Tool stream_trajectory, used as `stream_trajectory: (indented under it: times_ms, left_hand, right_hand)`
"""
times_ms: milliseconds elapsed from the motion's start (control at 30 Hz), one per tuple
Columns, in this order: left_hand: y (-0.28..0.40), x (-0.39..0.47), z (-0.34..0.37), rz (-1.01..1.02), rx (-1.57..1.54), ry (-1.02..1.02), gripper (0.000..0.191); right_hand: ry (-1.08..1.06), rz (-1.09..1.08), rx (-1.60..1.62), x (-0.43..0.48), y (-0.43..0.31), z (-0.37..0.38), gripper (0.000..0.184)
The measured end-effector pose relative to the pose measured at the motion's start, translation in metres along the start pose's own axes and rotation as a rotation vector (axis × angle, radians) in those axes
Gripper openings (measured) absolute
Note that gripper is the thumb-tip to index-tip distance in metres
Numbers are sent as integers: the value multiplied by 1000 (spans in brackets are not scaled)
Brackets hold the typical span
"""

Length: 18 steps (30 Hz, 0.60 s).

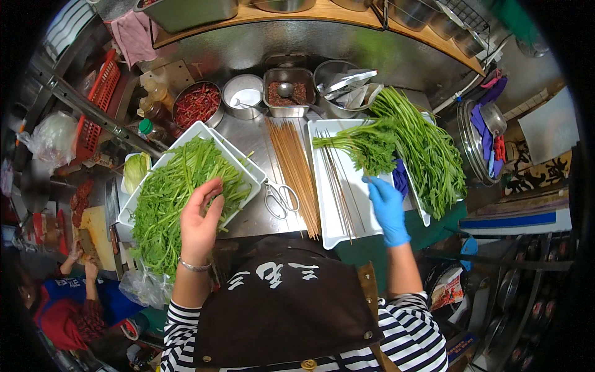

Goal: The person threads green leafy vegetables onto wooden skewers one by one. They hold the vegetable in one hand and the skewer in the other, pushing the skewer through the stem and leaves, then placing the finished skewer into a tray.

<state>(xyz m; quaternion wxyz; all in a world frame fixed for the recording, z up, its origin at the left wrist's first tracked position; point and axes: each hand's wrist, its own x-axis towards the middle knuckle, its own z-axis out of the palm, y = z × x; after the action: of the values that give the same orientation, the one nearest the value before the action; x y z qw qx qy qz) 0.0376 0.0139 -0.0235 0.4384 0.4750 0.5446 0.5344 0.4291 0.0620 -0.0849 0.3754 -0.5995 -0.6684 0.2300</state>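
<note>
My bare left hand is over cut leafy greens heaped in a white tray; its fingers are curled apart from the thumb, with nothing seen between them. My blue-gloved right hand pinches what looks like a thin bamboo skewer, blurred at the fingertips. Below those fingertips is a second white tray, with several loose skewers and a small bunch of greens in it. Many bamboo skewers lie in a bundle between the trays, beside white-handled scissors.
Long-stemmed greens fill a tray at the right. Behind stand a bowl of dried red chilies, a bowl of white powder, a steel container of spice and a bowl with packets. Another person works at the far left.
</note>
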Motion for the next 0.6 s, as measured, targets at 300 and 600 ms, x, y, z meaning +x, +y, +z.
stream_trajectory:
  times_ms: [300, 600]
  left_hand:
    - [-11, -35, -43, -60, 43, 99, 24]
    - [-12, -51, -60, -67, 30, 179, 24]
  right_hand:
    - [111, -2, -519, 3, 48, 101, 40]
    - [-159, 100, -489, -16, 37, 121, 57]
